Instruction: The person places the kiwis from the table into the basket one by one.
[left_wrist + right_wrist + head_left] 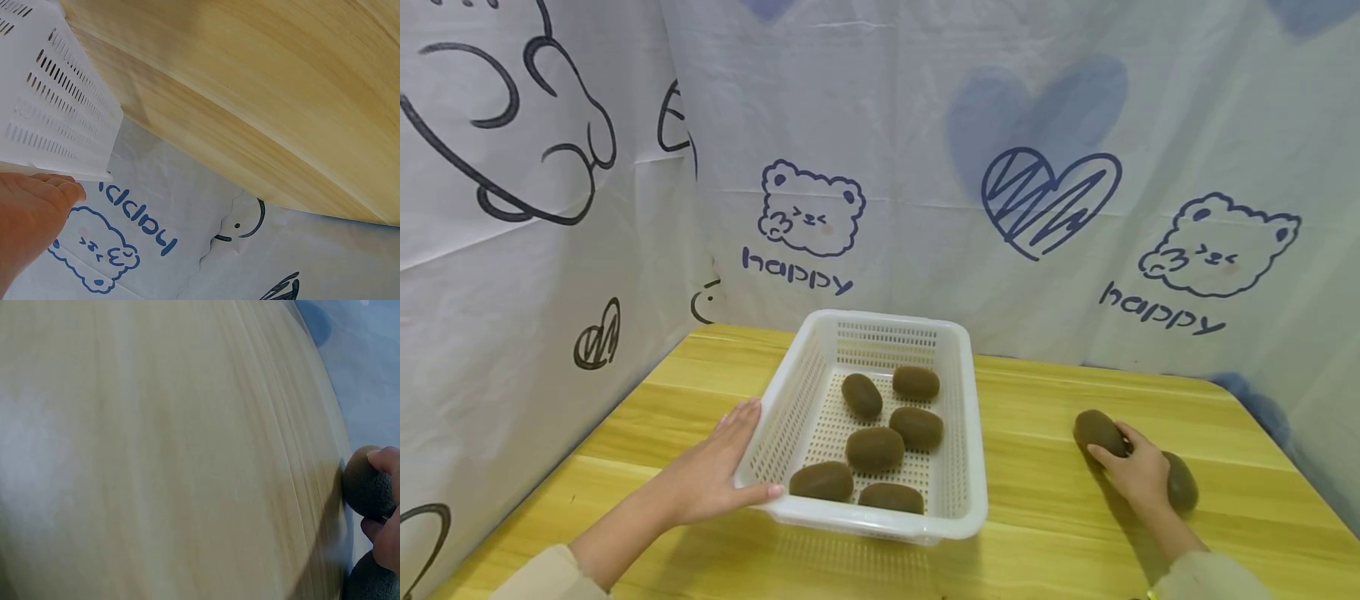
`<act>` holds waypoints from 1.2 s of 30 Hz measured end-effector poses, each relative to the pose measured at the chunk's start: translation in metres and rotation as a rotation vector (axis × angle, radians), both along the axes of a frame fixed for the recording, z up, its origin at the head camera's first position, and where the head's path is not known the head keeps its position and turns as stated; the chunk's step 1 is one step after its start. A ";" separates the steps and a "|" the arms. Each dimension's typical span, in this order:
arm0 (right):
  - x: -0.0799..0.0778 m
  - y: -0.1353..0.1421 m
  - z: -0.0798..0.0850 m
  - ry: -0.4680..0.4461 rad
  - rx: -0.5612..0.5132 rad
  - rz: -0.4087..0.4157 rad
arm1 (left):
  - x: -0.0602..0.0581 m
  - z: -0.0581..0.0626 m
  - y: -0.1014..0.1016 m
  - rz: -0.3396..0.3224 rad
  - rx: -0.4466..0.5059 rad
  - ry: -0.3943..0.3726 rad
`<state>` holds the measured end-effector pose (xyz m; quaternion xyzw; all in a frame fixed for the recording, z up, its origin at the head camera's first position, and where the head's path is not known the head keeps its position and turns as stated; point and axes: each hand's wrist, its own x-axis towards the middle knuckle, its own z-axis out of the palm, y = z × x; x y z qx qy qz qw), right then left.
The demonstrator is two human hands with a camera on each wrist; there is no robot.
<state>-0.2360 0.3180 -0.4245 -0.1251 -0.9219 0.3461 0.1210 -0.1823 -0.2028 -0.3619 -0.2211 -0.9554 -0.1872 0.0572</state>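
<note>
My left hand rests against the near left corner of a white perforated plastic basket. Its fingers lie fairly straight along the left rim, and the thumb reaches onto the front rim. Several brown kiwis, one being this kiwi, lie inside on the basket floor. Over at the right, my right hand holds another kiwi between thumb and fingers. A second kiwi sits just beside that hand, partly covered by it. In the right wrist view, the held kiwi shows in the grasp.
A yellow wood-grain table carries everything. White cloth printed with hearts and bear drawings hangs behind it and along the left and right sides. The table's far edge runs close to this cloth.
</note>
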 end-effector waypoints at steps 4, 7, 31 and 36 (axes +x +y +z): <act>-0.001 -0.002 0.001 0.008 0.009 -0.010 | 0.000 0.000 0.000 -0.002 -0.004 0.011; -0.001 -0.003 0.002 0.014 0.016 -0.012 | 0.000 -0.001 0.000 -0.004 -0.005 0.014; 0.004 -0.012 0.018 0.051 -0.012 0.055 | -0.001 -0.001 -0.001 -0.004 0.001 0.000; 0.008 -0.017 0.026 0.080 -0.034 0.097 | -0.001 -0.001 -0.001 -0.006 -0.029 0.022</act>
